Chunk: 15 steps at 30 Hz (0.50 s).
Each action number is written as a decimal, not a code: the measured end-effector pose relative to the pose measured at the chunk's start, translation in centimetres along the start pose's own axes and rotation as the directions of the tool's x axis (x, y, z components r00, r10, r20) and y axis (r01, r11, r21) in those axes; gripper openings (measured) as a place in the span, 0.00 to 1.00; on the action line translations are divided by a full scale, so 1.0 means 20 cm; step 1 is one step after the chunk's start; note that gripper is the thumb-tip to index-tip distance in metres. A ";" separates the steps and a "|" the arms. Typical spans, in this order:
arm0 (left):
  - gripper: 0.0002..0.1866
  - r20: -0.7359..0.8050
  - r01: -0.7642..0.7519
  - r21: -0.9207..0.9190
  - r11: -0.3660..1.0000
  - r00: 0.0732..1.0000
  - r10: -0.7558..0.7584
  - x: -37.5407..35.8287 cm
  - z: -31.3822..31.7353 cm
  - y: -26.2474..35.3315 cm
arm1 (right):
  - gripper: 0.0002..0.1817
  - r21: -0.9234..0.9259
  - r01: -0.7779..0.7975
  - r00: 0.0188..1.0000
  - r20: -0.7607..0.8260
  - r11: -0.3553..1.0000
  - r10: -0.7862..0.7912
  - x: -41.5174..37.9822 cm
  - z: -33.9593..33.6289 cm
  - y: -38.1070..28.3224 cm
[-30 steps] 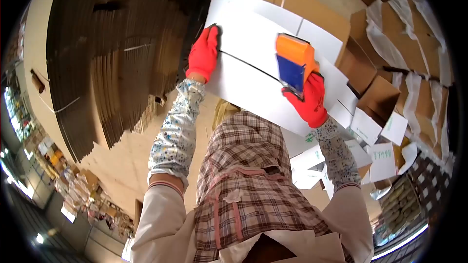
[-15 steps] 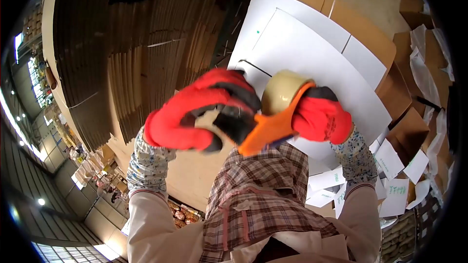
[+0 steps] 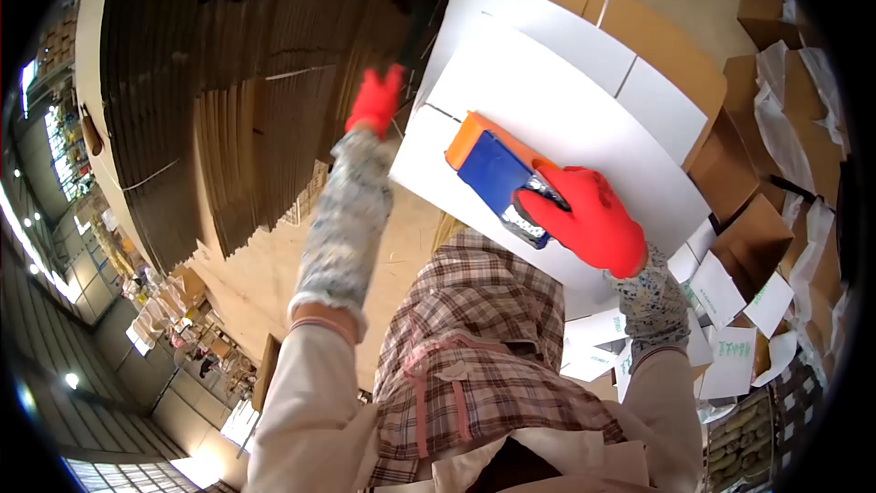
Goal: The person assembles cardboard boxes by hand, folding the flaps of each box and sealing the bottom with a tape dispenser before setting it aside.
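Observation:
My right hand (image 3: 598, 224), in a red glove with dark fingertips, grips an orange and blue tape dispenser (image 3: 497, 173). The dispenser lies low over the white cardboard sheets (image 3: 547, 100), its orange end towards the upper left. My left hand (image 3: 375, 100), gloved in red too, is stretched far forward beside the stack of flattened brown cardboard (image 3: 274, 119). Its fingers look spread, and nothing shows in them. The tape roll is hidden from this angle.
Brown cardboard edges (image 3: 671, 41) stick out beyond the white sheets. At the right are brown open boxes (image 3: 753, 228), pale plastic wrap (image 3: 776, 110) and white flaps with green print (image 3: 730, 356). A tan board (image 3: 365, 246) lies at the lower left of the sheets.
My left hand has left the tape dispenser and reached forward to the cardboard stack. My right hand has turned and lowered the dispenser, blue side now up, over the white sheets.

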<state>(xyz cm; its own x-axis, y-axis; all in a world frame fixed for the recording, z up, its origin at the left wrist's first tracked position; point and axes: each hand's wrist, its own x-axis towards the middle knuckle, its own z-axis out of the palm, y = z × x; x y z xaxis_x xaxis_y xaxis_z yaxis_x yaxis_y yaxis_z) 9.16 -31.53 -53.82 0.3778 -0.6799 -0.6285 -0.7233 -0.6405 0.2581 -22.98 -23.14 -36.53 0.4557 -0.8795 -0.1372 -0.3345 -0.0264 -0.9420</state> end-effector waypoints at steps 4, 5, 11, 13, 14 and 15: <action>0.20 -0.061 -0.706 -0.278 0.652 0.690 0.721 -0.40 -0.06 0.07 | 0.11 -0.097 0.231 0.970 -0.058 0.968 -0.237 0.04 0.09 0.10; 0.19 -0.045 -0.713 -0.250 0.656 0.685 0.727 -0.45 -0.02 0.10 | 0.11 -0.167 0.325 0.941 -0.039 0.931 -0.335 0.00 0.09 0.09; 0.19 -0.079 -0.648 -0.260 0.716 0.753 0.653 -0.41 0.00 0.11 | 0.15 -0.129 -0.790 0.553 0.272 0.599 0.788 -1.02 -0.64 -0.06; 0.21 -0.062 -0.606 -0.294 0.739 0.784 0.618 -0.48 0.00 0.16 | 0.15 -0.145 -0.811 0.553 0.122 0.566 0.824 -1.29 -0.67 0.00; 0.22 -0.067 -0.571 -0.266 0.776 0.814 0.577 -0.48 0.00 0.16 | 0.15 -0.171 -0.858 0.482 0.061 0.485 0.874 -1.30 -0.62 0.01; 0.23 -0.072 -0.540 -0.235 0.808 0.839 0.540 -0.47 0.00 0.17 | 0.16 -0.185 -0.898 0.405 -0.001 0.398 0.914 -1.30 -0.58 0.03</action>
<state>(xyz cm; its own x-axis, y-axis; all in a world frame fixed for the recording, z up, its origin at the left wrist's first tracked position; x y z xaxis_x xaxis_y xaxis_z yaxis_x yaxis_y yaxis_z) 3.21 -27.31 -46.99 -0.0317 -0.9417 -0.3348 -0.6526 -0.2342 0.7205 -44.64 -5.84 -29.91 -0.1220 -0.3812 -0.9164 -0.6954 0.6916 -0.1952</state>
